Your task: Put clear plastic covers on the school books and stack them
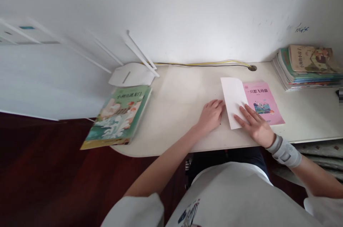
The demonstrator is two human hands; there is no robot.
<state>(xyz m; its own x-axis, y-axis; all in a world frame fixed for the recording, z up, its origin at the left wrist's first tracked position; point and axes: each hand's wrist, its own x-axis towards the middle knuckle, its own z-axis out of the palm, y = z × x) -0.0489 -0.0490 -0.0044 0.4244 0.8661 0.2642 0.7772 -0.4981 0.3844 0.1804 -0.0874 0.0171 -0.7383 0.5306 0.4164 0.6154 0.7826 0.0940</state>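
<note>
While the right hand [254,125] lies open on white paper [233,102], the open left hand [210,116] sits just beside its edge.

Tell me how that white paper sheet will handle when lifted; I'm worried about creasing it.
The white paper sheet looks thin, so probably light and floppy. Lying partly on the pink book, under the right hand, it may slide easily.

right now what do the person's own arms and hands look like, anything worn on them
The left hand and right hand are bare, with no gloves. The left sleeve and right sleeve are short and white. A grey wrist brace with a darker band wraps the right wrist.
</note>
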